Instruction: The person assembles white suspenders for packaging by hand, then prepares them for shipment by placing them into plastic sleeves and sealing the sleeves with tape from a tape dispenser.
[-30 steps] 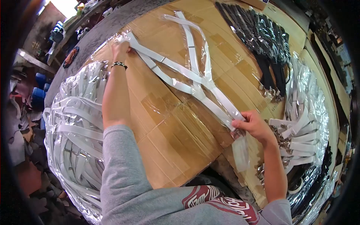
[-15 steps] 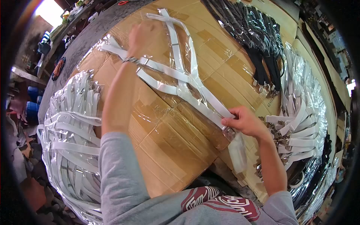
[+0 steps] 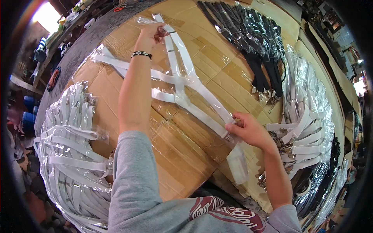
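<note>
White suspenders [image 3: 186, 104] in clear plastic lie across the cardboard, their straps crossing near the middle. My left hand [image 3: 152, 34] is at the far end, its fingers closed on the top of one strap. Closer to my body, my right hand [image 3: 248, 130] grips the near ends of two straps, thumb on top. Below it hangs a clear plastic piece [image 3: 237, 165] with something whitish inside. Another pair of white straps [image 3: 112, 60] reaches out to the left, partly hidden behind my left forearm.
Wrapped white suspenders are piled at the left [image 3: 74, 155]. Black suspenders [image 3: 258, 42] with metal clips lie at the far right, and more white suspenders [image 3: 311, 116] are heaped along the right edge. Flattened cardboard [image 3: 175, 155] covers the work surface.
My left hand has moved right onto the upper end of the suspenders, from a blurred position beside them. My right hand keeps its grip, shifted slightly left in view.
</note>
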The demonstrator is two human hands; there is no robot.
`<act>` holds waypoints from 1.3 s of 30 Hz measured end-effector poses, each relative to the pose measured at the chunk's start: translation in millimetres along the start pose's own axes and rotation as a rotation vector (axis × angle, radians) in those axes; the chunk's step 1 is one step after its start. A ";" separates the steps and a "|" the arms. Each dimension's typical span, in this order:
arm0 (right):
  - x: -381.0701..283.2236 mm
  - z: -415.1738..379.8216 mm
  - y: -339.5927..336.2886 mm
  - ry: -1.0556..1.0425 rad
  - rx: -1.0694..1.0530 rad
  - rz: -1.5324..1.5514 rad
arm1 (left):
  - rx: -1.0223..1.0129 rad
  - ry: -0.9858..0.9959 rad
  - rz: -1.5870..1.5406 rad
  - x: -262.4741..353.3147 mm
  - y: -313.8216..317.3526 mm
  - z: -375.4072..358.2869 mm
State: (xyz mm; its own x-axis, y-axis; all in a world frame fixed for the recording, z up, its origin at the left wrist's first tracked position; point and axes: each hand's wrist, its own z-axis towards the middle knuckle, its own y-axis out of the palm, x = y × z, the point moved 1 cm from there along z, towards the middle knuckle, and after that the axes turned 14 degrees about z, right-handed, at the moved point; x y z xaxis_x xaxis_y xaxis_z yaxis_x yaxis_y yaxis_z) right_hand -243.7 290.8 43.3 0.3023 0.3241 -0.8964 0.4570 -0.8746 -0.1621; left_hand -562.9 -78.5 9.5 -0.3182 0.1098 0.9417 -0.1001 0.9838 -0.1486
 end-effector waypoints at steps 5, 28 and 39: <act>6.1 -5.5 -2.6 0.130 0.005 0.128 | 0.099 -0.090 0.201 -19.9 -21.6 -23.0; 14.6 -15.5 -3.1 -0.198 0.414 -0.292 | 0.780 0.166 1.272 -72.4 -131.9 -12.8; 21.0 -23.6 -5.1 -0.294 0.457 -0.327 | 0.841 -0.166 1.215 -98.0 -165.5 -45.7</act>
State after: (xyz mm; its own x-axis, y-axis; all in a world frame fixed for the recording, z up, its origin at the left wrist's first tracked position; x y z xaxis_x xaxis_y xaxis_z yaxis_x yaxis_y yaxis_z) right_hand -219.9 310.6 35.0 -0.0645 0.5448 -0.8361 0.0643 -0.8338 -0.5483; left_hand -472.1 -245.7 -44.3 -0.6998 0.7098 0.0806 -0.1844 -0.0706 -0.9803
